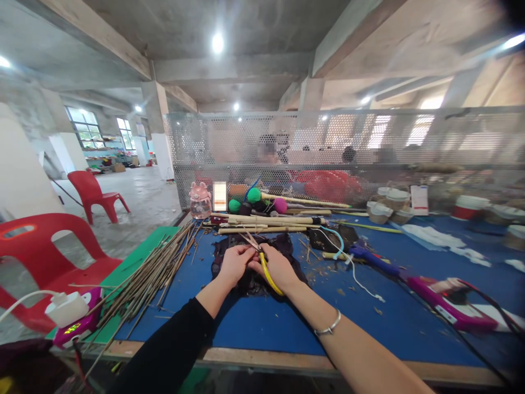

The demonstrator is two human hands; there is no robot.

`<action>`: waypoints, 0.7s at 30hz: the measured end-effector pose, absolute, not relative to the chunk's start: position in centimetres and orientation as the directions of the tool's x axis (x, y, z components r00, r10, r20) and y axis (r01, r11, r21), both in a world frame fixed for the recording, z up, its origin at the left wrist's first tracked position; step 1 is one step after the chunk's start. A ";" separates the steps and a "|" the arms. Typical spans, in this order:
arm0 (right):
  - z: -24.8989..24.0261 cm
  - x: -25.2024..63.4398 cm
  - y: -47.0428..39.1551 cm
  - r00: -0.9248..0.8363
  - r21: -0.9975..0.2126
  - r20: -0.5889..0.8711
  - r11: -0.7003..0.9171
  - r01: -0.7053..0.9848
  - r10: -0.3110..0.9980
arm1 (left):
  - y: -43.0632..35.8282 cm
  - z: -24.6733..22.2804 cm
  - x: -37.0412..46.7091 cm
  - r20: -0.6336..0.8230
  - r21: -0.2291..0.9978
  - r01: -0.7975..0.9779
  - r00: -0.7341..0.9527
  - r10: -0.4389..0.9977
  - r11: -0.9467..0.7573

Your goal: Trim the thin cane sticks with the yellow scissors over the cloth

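Observation:
Both hands meet over a crumpled dark cloth near the middle of the blue table. My right hand is closed around scissors with a yellow handle. Their blades point up and to the left, beyond my fingers. My left hand has its fingertips pinched together against those of my right hand. Whatever lies between them is too small or hidden to name. Left of the cloth is a large spread of thin brown sticks. Behind it rest pale thicker sticks.
A pink-lidded bottle and green and pink balls stand before a perforated metal screen. Purple power strips with cords lie right, another at left. Tubs line the right back. Red chairs stand left.

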State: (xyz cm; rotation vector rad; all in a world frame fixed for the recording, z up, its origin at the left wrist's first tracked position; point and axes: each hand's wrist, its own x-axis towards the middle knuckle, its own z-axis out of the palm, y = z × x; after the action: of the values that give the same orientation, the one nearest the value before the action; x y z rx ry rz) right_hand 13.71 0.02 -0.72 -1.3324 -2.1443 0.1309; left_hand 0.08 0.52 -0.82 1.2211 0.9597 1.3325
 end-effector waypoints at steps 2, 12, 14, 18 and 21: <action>-0.7 13.8 0.1 -0.311 -0.394 0.408 0.473 0.788 0.858 | 0.5 -0.7 0.0 0.157 0.977 -0.151 0.051 0.986 -0.148; -0.5 13.9 0.0 -0.277 -0.344 0.335 0.391 0.854 0.900 | 0.8 -0.5 -0.3 0.097 0.971 -0.214 -0.068 0.993 -0.110; -0.5 14.0 0.1 -0.295 -0.310 0.358 0.411 0.857 0.886 | 0.7 -0.4 -0.3 0.104 0.973 -0.196 -0.096 0.990 -0.121; -0.5 14.1 0.2 -0.316 -0.324 0.371 0.441 0.837 0.873 | 0.6 -0.3 -0.3 0.113 0.975 -0.185 -0.056 0.992 -0.121; -0.5 14.1 0.1 -0.316 -0.367 0.372 0.451 0.814 0.873 | 0.7 -0.5 -0.2 0.090 0.959 -0.269 -0.008 0.996 -0.088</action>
State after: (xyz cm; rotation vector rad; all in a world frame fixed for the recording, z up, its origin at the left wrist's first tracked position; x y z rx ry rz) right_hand 14.07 0.11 -0.47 -1.4075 -2.1858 0.1499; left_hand -0.16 0.70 -0.48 1.0702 0.9581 1.3879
